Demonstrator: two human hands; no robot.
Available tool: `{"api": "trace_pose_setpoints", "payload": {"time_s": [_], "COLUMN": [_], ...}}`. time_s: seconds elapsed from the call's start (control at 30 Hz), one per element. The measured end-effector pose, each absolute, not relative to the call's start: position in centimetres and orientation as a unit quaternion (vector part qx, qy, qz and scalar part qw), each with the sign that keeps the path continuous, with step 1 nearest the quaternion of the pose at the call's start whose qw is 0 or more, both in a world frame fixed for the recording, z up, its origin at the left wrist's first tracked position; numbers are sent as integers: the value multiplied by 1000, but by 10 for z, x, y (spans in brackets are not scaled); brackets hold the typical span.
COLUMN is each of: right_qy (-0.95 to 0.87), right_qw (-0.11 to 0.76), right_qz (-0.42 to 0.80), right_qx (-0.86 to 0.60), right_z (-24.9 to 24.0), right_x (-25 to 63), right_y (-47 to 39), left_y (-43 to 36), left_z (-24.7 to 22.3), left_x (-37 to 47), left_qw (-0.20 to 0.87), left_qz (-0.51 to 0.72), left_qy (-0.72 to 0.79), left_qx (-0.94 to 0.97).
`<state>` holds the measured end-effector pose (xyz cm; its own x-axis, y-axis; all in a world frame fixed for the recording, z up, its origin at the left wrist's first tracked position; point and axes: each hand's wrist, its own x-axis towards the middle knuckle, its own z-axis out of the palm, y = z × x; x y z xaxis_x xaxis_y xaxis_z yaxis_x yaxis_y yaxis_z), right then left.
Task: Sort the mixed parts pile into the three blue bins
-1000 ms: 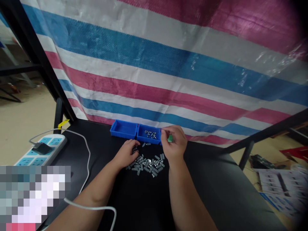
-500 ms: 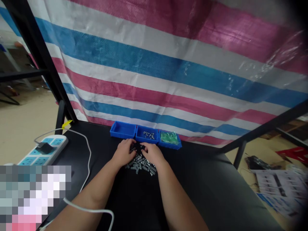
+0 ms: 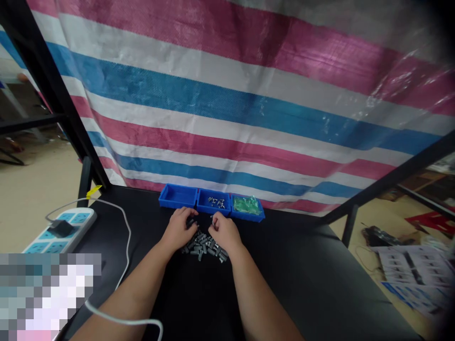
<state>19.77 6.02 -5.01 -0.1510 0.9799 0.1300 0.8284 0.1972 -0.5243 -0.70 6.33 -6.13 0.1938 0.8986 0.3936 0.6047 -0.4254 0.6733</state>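
Tabletop [image 3: 295, 279] is carrying three blue trays [image 3: 209, 209]; just in front of those trays, left hand [image 3: 177, 228] and right hand [image 3: 226, 231] are flanking loose grey pieces [image 3: 203, 243], each grip appearing too small to tell whether clamped.

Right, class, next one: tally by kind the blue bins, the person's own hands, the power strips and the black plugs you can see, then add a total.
Blue bins: 3
Left hand and right hand: 2
Power strip: 1
Black plug: 1
Total: 7
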Motion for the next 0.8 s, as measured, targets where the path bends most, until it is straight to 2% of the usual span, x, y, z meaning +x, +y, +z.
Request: {"api": "trace_pose_setpoints", "payload": {"time_s": [0.1, 0.2, 0.33, 0.47, 0.57, 0.67, 0.8], "right_qy": [-752, -734, -693, -697, -721, -734, -743], "right_qw": [317, 385, 413, 377, 290, 197, 173], "right_qz": [246, 331, 400, 354, 272, 262, 245], "right_qx": [-523, -451, -435, -496, -568, -595, -599], "right_z": [-46, -47, -49, -45, -44, -47, -52], "right_x": [198, 194, 190, 200, 213, 218, 211], "right_y": [59, 57, 56, 59, 61, 62, 62], "left_y": [58, 52, 50, 55, 59, 62, 68], "left_z": [-51, -45, -49, -59, -66, -71, -75], "left_x": [-3, 4, 9, 7, 4, 2, 0], "left_qw": [251, 336, 399, 399, 378, 380, 383], "left_qz": [424, 407, 401, 427, 442, 444, 450], "left_qy": [434, 376, 390, 437, 464, 483, 522], "left_qx": [754, 761, 726, 684, 668, 652, 615]}}
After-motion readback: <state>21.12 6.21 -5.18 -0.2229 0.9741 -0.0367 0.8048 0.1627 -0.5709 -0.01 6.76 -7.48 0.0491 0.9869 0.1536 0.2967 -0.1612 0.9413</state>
